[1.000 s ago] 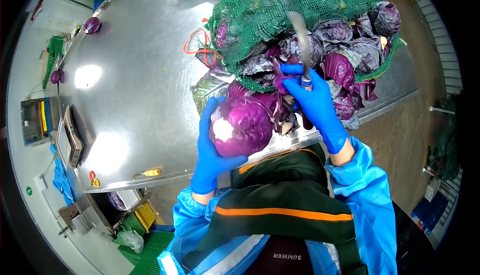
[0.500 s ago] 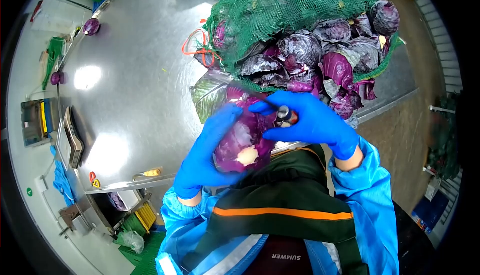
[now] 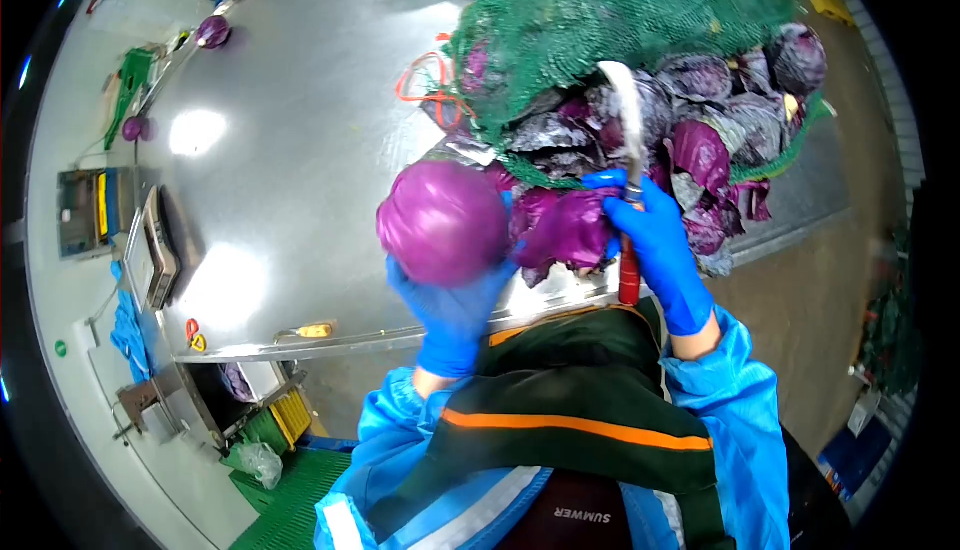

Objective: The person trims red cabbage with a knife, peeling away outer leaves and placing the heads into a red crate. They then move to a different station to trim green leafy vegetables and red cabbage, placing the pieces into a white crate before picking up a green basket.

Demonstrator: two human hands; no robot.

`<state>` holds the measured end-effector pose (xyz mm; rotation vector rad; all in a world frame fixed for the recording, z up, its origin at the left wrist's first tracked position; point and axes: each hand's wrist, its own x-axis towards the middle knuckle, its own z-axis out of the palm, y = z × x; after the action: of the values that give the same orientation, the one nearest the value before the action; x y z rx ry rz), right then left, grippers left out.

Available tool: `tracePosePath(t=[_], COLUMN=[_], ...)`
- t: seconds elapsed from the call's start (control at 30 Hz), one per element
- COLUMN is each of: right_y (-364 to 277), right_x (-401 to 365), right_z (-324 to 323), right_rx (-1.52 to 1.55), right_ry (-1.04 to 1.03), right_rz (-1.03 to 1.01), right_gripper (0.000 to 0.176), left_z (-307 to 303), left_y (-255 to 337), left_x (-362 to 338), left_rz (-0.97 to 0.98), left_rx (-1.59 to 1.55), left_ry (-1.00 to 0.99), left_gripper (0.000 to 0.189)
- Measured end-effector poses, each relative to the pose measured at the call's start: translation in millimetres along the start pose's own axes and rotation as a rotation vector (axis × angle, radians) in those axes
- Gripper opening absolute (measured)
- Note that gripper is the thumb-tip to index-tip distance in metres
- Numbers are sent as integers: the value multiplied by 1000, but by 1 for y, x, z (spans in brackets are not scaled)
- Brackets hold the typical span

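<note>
A smooth, round red cabbage (image 3: 443,222) rests in my left hand (image 3: 448,325), which is closed around its lower side, partly hidden and blurred. My right hand (image 3: 660,250) grips a curved-blade knife (image 3: 627,110) with its blade pointing away from me and a red handle end showing below the hand. Right beside those fingers lies a loose purple outer leaf (image 3: 570,233), at the front edge of the metal table (image 3: 300,100). Both hands wear blue gloves.
A green mesh sack (image 3: 620,20) spills dark red cabbages (image 3: 700,80) and leaves at the back right. An orange cord (image 3: 420,85) lies beside it. A yellow-handled tool (image 3: 312,331) and scissors (image 3: 195,336) sit at the front left. One cabbage (image 3: 212,32) stands far left.
The cabbage has turned, its pale stem end no longer showing, and moved left and away from me with my left hand. Outer leaves have come off it. The knife now points away from me.
</note>
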<state>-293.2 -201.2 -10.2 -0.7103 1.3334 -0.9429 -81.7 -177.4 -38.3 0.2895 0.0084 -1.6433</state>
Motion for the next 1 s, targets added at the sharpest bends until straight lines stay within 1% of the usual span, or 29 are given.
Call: tracePosePath(t=[0.03, 0.1, 0.13, 0.17, 0.2, 0.23, 0.27, 0.33, 0.37, 0.4, 0.47, 0.5, 0.53, 0.6, 0.63, 0.67, 0.7, 0.73, 0.77, 0.8, 0.87, 0.9, 1.0], right_y=[-2, -9, -11, -2, -2, -2, -3, -10, -18, -13, -9, -15, -24, -28, -26, -26, -30, -39, -41, -42, -42, -41, -29], right_x=[-1, -2, -1, 7, 10, 9, 6, -3, -10, -11, -4, -4, -4, 4, 12, 19, 21, 23, 24, 25, 19, 15, 9], right_z=[-2, -7, -11, -6, -10, -7, -2, 6, 21, 33, 50, 62, 75, 76, 73, 70, 67, 60, 54, 51, 51, 50, 58], right_rx=[-35, -135, -204, -459, -779, -608, -440, -262, -244, -187, -296, -383, -473, -493, -422, -352, -188, -168, -109, -50, -80, -94, -175], right_ry=[2, 25, 48, 164, 276, 234, 193, 39, 44, -50, -109, -69, -28, -63, -135, -211, -257, -196, -180, -165, -173, -176, -199], right_rz=[-22, -43, -42, -557, -731, -652, -571, -201, -126, -333, -581, -667, -752, -787, -739, -692, -503, -311, -239, -168, -178, -182, -498], right_gripper=[29, 31, 33, 38, 42, 38, 34, 26, 20, 25, 33, 37, 42, 46, 46, 45, 38, 28, 24, 21, 25, 27, 38], left_z=[10, 21, 18, 14, 11, 9, 13, 27, 29, 30, 27, 24, 26, 32, 33, 35, 39, 43, 47, 46, 43, 41, 38], left_y=[-4, -3, -2, -1, 1, 2, 4, 7, 7, 7, 3, 4, 3, -2, -4, -6, -8, -8, -11, -12, -14, -13, -13], left_x=[6, 12, 13, 14, 14, 15, 16, 16, 15, 14, 11, 7, 5, 0, -2, 0, 0, 1, 3, 3, 2, 2, -1], left_rz=[102, 115, 39, -31, -101, -170, -193, -241, -254, -267, -277, -290, -289, -289, -283, -284, -280, -275, -299, -306, -312, -306, -309], left_rx=[904, 1447, 1083, 715, 346, -26, -84, -205, -245, -284, -314, -283, -269, -244, -208, -248, -289, -327, -385, -371, -348, -284, -252], left_ry=[52, 143, 150, 148, 139, 120, 80, 6, 17, 30, 159, 125, 147, 190, 168, 194, 225, 256, 283, 277, 273, 249, 265], left_gripper=[61, 51, 48, 45, 42, 39, 44, 53, 56, 59, 62, 67, 67, 68, 69, 70, 71, 72, 75, 76, 77, 77, 77])
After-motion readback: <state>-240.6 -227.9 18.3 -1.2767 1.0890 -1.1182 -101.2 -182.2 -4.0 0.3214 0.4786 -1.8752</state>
